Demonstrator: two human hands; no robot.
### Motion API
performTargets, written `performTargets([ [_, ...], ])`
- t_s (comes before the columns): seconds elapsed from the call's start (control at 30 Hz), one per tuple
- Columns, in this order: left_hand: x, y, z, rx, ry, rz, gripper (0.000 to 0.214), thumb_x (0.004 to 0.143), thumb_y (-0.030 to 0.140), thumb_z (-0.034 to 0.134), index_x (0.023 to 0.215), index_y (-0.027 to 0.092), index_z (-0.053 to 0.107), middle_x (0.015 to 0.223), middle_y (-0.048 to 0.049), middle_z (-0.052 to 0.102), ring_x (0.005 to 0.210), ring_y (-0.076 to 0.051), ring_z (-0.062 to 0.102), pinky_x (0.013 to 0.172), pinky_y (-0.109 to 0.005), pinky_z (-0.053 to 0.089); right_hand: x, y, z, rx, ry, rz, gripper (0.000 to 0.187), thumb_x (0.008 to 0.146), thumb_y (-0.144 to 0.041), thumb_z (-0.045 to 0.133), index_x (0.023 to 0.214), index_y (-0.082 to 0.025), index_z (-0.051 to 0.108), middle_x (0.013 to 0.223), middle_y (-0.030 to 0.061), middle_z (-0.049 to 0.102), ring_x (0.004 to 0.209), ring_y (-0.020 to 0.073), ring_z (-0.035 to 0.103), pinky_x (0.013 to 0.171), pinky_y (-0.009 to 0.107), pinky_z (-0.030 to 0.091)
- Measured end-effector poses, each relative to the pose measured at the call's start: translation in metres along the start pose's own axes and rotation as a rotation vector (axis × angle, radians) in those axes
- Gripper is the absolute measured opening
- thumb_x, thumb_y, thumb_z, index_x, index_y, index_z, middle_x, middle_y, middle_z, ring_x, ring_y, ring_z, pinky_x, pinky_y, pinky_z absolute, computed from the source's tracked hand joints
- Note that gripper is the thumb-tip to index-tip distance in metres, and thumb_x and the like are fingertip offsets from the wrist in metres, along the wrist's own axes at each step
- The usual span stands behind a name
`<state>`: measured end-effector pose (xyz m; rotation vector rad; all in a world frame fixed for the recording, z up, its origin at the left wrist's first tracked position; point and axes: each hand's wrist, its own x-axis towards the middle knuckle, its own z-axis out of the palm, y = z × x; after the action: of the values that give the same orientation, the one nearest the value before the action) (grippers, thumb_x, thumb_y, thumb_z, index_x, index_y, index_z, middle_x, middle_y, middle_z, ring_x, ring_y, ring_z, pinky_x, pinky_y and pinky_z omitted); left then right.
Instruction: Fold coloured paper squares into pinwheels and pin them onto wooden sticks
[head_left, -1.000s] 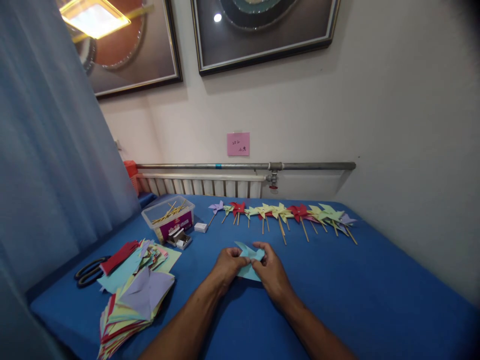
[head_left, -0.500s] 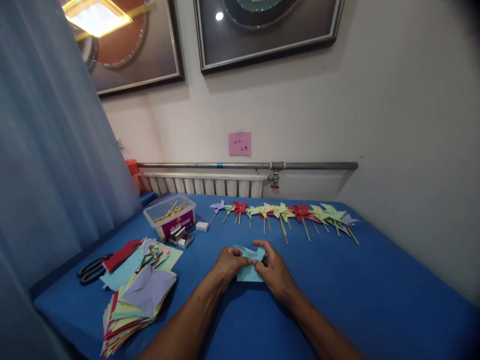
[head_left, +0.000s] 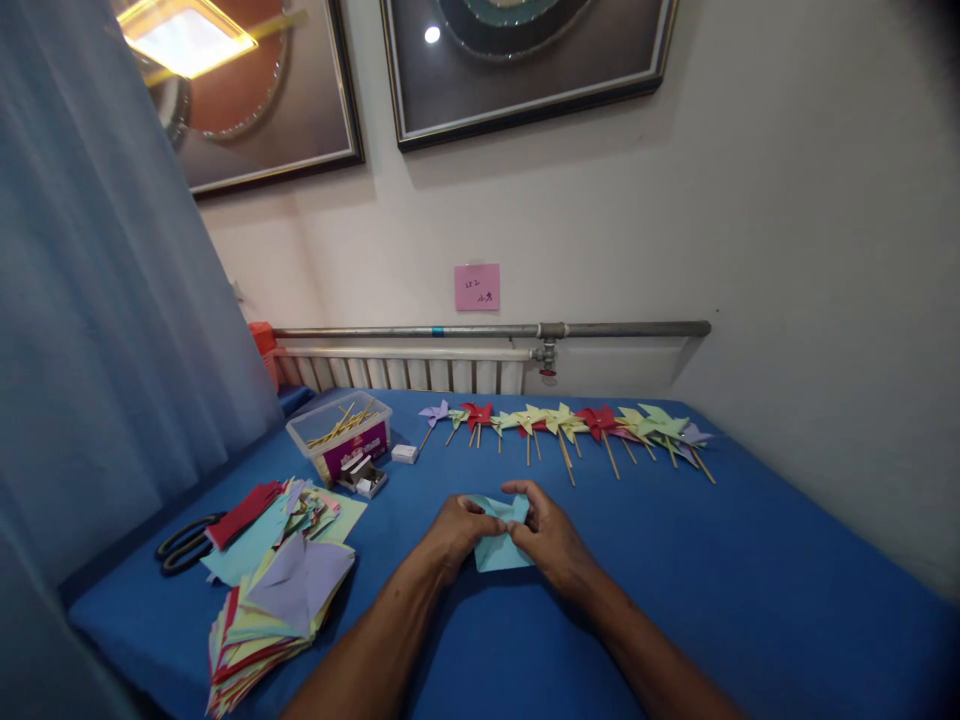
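A light blue paper square [head_left: 504, 554] with corners folded inward is held between both hands, just above the blue-covered table. My left hand [head_left: 459, 532] pinches its left side, thumb near the middle. On the other side, my right hand [head_left: 547, 528] grips the paper, its thumb close to the left one and its index finger bent over the top. The fingers hide part of the folds. Beyond the hands lies a row of finished paper pinwheels on sticks, among them a red pinwheel [head_left: 598, 420] and a yellow pinwheel [head_left: 561, 420].
To the left are a stack of coloured paper squares [head_left: 281, 610], red paper strips [head_left: 244, 515] and black-handled scissors [head_left: 184, 545]. Behind them stands a plastic tub [head_left: 356, 440] of sticks, with an open small box [head_left: 365, 478] and a white box [head_left: 405, 454] beside it. A curtain [head_left: 135, 270] hangs left.
Both hands keep hold of the blue paper in nearly the same place. Its lower edge has tilted slightly and the view has shifted a little.
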<state>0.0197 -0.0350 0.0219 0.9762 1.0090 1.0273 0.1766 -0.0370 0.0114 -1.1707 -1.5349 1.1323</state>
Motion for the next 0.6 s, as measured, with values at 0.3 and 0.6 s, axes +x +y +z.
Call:
performTargets([
  [0.3, 0.011, -0.003, -0.005, -0.265, 0.147, 0.077, 0.023, 0.050, 0.019, 0.078, 0.071, 0.010, 0.073, 0.064, -0.0081, 0.072, 0.055, -0.017, 0.062, 0.061, -0.029, 0.049, -0.003, 0.008, -0.006, -0.146, 0.081, -0.310, 0.044, 0.087, -0.026, 0.055, 0.131, -0.026, 0.059, 0.127, 0.0097, 0.064, 0.113, 0.0250, 0.067, 0.100, 0.046, 0.054],
  [0.6, 0.014, -0.004, -0.007, -0.362, 0.190, 0.083, 0.019, 0.051, 0.018, 0.075, 0.067, 0.013, 0.065, 0.057, -0.0006, 0.062, 0.049, -0.012, 0.054, 0.050, -0.025, 0.039, -0.013, 0.010, 0.009, -0.684, 0.165, -0.620, 0.022, 0.090, -0.017, 0.059, 0.106, -0.028, 0.069, 0.147, 0.0110, 0.053, 0.134, 0.0326, 0.054, 0.109, 0.058, 0.046],
])
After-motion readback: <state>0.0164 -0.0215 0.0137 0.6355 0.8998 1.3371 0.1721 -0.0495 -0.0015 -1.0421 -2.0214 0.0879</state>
